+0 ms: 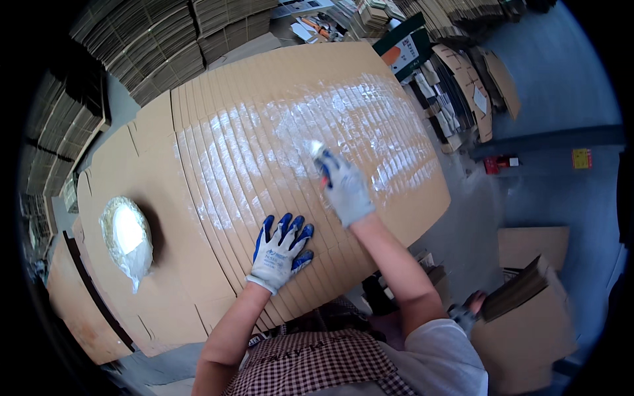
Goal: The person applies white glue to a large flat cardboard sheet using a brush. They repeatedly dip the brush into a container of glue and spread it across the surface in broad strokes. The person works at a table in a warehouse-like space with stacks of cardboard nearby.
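Observation:
Overlapping brown cardboard sheets (158, 178) are fanned out in front of me, their edges forming a row of narrow strips. Wet, shiny white glue streaks the strips, mostly on the far and right parts. My left hand (279, 254), in a white and blue work glove, lies flat on the near strips with its fingers spread. Gloved the same way, my right hand (346, 188) is closed around a brush (317, 146), blurred, with a whitish end on the glued strips and a bit of red by the palm. To the left, a plastic-lined bowl (111, 228) contains white glue.
Tied stacks of flat cardboard (155, 56) stand at the far left. Beyond the right edge are a dark green box (404, 49) and leaning cardboard pieces (472, 92). An open cardboard box (528, 323) sits at the lower right. Tools and papers (317, 28) lie at the back.

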The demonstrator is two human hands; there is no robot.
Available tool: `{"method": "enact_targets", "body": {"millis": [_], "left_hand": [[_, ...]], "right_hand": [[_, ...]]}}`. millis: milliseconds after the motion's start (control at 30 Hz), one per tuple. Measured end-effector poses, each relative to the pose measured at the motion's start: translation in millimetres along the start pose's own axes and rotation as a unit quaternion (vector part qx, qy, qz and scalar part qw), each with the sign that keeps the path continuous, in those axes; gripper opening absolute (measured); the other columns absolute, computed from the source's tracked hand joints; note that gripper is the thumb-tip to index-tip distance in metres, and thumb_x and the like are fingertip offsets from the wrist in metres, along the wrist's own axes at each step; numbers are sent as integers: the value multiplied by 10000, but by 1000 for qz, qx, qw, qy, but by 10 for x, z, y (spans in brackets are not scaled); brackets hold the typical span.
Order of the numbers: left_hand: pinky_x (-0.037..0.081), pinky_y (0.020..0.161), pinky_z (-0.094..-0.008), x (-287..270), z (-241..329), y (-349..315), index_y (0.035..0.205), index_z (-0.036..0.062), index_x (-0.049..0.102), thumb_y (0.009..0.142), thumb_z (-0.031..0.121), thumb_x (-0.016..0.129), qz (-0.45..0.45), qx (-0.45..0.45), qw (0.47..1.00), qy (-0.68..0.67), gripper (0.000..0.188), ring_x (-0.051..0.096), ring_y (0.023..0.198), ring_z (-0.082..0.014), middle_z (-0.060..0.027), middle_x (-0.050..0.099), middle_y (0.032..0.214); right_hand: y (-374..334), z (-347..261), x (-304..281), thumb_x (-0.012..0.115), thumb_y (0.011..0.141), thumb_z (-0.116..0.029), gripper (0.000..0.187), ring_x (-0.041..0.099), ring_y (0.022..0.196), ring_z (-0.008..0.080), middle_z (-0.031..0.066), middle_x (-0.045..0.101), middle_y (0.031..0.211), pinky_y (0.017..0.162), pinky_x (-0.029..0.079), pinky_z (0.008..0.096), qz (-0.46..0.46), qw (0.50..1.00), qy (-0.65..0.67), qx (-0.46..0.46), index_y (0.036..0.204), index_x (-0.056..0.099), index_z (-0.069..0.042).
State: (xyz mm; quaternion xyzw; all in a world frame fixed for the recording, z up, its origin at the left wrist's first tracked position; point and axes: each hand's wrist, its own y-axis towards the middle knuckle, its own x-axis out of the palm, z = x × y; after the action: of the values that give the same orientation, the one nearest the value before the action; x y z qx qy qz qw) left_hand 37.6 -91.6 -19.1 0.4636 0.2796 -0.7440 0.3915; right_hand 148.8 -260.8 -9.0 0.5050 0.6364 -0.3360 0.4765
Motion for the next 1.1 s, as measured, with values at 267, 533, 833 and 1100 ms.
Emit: {"method": "enact_targets", "body": {"millis": [267,533,833,1100], "left_hand": [[152,1019,-494,-10,-6,28,1223,152,446,789,391,492,-7,-5,1000,18,498,345,1191,-282,-97,413,1262],[138,1029,-486,-23,0,40,1237,164,436,772,377,514,-16,-15,999,23,518,336,1200,-275,-98,406,1274],[145,1026,-489,-50,56,75,1232,159,441,759,365,526,-19,-11,1000,17,522,335,1200,-285,-99,404,1277],[139,1027,-491,-38,42,75,1228,160,446,753,367,532,-26,-14,999,30,526,330,1205,-286,-100,403,1280]], "right_hand": [[-233,-158,-149,569,726,-139,318,536,938,270,114,531,1080,804,437,368,-31,999,-3,-32,1035,525,-85],[184,338,-367,566,735,-154,328,537,913,283,110,541,1013,781,438,369,21,998,13,66,1051,514,-82],[-34,290,-281,597,687,-121,351,544,879,287,117,548,1007,751,442,396,-10,999,-30,26,1030,531,-84],[113,380,-263,580,731,-190,252,545,888,275,106,543,1016,777,438,369,11,1000,24,-16,952,519,-84]]}}
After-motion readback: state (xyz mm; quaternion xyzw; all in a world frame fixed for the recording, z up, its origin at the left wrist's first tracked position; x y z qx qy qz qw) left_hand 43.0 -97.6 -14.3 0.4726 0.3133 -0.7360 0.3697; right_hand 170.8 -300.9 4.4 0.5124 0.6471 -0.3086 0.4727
